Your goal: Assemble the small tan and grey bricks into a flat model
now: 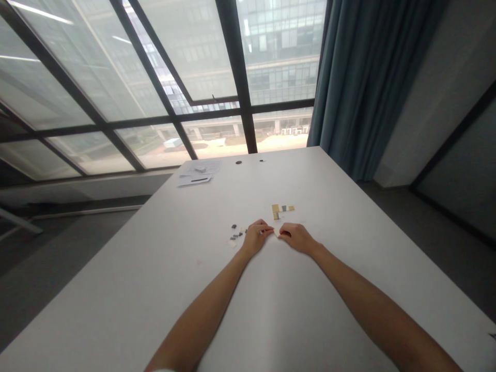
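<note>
Over the middle of the white table, my left hand [257, 236] and my right hand [297, 236] face each other, fingers pinched. Between their fingertips is a small whitish piece [276, 232], held from both sides; it is too small to name exactly. Just beyond the hands lies a corner-shaped arrangement of flat yellow and grey pieces [275, 208]. Several small loose dark, grey and cream pieces [234, 237] are scattered beside my left hand, some partly hidden behind it.
Papers with a dark pen-like object [199, 180] lie at the table's far left corner. A dark round object [238, 162] and a smaller dark item [262, 160] sit near the far edge. Beyond the white table [248, 191] are windows and a blue curtain [349, 93].
</note>
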`<state>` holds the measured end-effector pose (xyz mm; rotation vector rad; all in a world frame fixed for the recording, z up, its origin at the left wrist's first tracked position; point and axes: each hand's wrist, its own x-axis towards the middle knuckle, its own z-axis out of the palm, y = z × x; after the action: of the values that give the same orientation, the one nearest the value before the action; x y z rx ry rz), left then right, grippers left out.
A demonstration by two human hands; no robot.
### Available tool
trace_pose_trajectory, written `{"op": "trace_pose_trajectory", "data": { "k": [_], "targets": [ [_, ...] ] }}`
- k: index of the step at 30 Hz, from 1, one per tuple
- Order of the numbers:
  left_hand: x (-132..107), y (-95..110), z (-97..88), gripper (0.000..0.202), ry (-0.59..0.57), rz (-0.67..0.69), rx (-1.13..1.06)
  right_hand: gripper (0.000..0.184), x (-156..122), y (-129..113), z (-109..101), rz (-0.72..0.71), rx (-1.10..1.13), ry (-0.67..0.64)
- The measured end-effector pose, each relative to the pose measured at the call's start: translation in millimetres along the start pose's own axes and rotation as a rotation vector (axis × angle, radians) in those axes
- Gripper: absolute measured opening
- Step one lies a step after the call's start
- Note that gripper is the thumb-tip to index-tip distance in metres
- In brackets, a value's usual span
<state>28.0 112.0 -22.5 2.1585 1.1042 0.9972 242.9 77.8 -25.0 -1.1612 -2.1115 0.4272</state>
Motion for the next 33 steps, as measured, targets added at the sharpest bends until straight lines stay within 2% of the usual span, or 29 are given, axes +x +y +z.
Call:
{"op": "trace_pose_trajectory", "data": {
  "k": [14,22,28,33],
  "targets": [
    [-1,6,3.7,0.025,-0.123,-0.073,0.225,0.011,3,-2,4,0.139,-0.173,0.009],
    [-1,8,3.9,0.026,-0.159,-0.047,0.281,0.008,7,-9,4,0.257,-0.207,0.018],
    [-6,12,3.6,0.029,-0.166,0.027,0.347,0.009,10,-14,1,0.320,-0.221,-0.039],
    [-9,16,2.5,0.030,-0.164,0.011,0.380,0.016,9,-18,-3,0.345,-0.233,-0.101]
  ]
}}
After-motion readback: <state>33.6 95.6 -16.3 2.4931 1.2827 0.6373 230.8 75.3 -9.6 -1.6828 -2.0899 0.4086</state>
